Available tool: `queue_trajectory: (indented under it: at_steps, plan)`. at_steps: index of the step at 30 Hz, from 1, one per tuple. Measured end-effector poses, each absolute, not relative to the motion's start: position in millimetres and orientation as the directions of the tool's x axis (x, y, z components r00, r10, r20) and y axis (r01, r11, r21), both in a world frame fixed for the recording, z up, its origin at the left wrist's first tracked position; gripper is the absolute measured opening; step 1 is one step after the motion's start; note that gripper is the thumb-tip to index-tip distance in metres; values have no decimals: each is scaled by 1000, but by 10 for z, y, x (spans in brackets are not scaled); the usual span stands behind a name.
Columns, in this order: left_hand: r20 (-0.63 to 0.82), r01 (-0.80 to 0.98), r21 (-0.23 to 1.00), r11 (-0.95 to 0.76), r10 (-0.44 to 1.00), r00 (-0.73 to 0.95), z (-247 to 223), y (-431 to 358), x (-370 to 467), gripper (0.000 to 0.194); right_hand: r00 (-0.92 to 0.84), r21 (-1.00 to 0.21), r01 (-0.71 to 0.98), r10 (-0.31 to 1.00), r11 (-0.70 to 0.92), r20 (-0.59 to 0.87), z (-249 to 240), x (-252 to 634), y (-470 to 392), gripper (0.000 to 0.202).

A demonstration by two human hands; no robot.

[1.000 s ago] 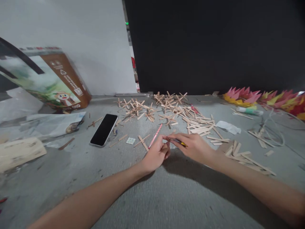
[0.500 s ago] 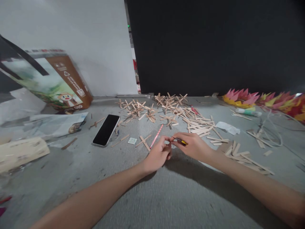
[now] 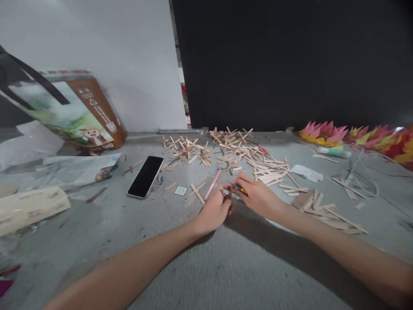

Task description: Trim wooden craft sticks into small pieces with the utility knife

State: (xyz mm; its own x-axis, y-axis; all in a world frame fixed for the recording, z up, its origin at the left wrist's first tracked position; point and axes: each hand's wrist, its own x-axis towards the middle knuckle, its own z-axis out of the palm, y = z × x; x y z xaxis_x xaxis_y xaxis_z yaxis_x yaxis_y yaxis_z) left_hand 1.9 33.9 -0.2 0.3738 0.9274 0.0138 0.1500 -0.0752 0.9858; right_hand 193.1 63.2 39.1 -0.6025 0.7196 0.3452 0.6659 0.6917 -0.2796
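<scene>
My left hand (image 3: 217, 207) is closed in a pinch above the table; whatever lies between its fingertips is too small and hidden to make out. Fingers of my right hand (image 3: 258, 196) are wrapped round a small yellow utility knife (image 3: 242, 190), whose dark thin end points at the left fingertips. The two hands almost touch. Just beyond the left hand lies a pink-and-white striped stick (image 3: 213, 184), and beside it a cross of wooden craft sticks (image 3: 197, 193). A small patterned square (image 3: 180, 190) lies further left.
Many crossed craft sticks (image 3: 185, 148) are heaped at the back, with loose sticks (image 3: 269, 170) to their right and more (image 3: 329, 213) by my right forearm. A phone (image 3: 146, 176), printed bag (image 3: 93, 116) and plastic packets (image 3: 80, 168) are left. Paper flowers (image 3: 322, 132), a glue stick (image 3: 334, 152) and cable (image 3: 371, 193) are right.
The right hand has shifted slightly left and up with the knife, which shows less of its yellow handle. The left hand stays pinched in nearly the same place.
</scene>
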Motion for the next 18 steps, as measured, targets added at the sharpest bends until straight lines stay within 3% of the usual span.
queue_trajectory:
  at_steps: [6, 12, 18]
  plan:
    - [9, 193, 977, -86, 930, 368, 25, 323, 23, 19, -598, -151, 768, 781, 622, 178, 401, 1876, 566, 14]
    - [14, 192, 977, -87, 935, 353, 23, 304, 31, 23, -496, -230, 821, 852, 523, 168, 333, 1781, 448, 17]
    - [34, 196, 975, -108, 936, 352, 15, 298, 40, 26, -447, -211, 858, 883, 468, 145, 307, 1730, 387, 23]
